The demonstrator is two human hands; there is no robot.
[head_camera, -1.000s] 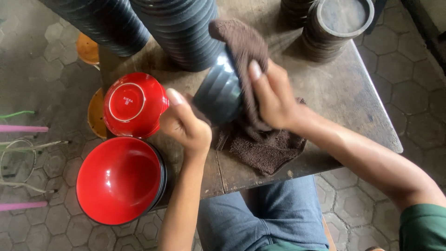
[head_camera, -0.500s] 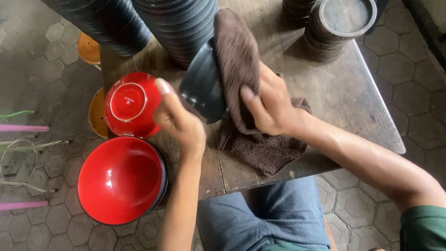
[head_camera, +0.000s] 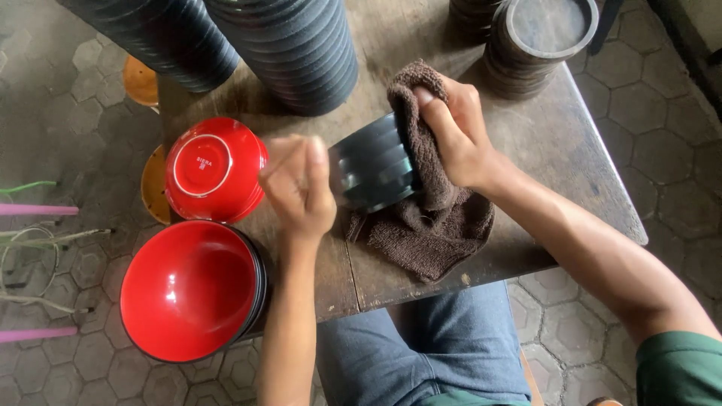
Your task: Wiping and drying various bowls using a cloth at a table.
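- Two hands on one dark ribbed bowl (head_camera: 372,171), which lies on its side at the middle of the wooden table (head_camera: 571,150), mouth turned toward nine o'clock.
- Right hand (head_camera: 455,131) comes in from three o'clock, fingers curled tight around a brown cloth (head_camera: 429,218) and pressing it onto the bowl's outer wall; the loose end of the cloth trails toward six o'clock onto the tabletop.
- Left hand (head_camera: 297,184) is at the bowl's nine o'clock rim, blurred, so I cannot tell how its fingers sit; it looks placed to steady the bowl against the rubbing.
- Just past that hand, at nine o'clock, a red bowl (head_camera: 214,169) rests upside down, foot ring up.
- At seven o'clock a stack of red-lined bowls (head_camera: 192,289) sits mouth-up, overhanging the table's edge.
- At twelve o'clock, tall leaning stacks of dark bowls (head_camera: 297,45); at two o'clock, round dark lids (head_camera: 538,37) piled up.
- Tabletop is worn, scuffed planks; below, grey hexagonal paving (head_camera: 45,90), and the person's blue jeans (head_camera: 429,353) at six o'clock.
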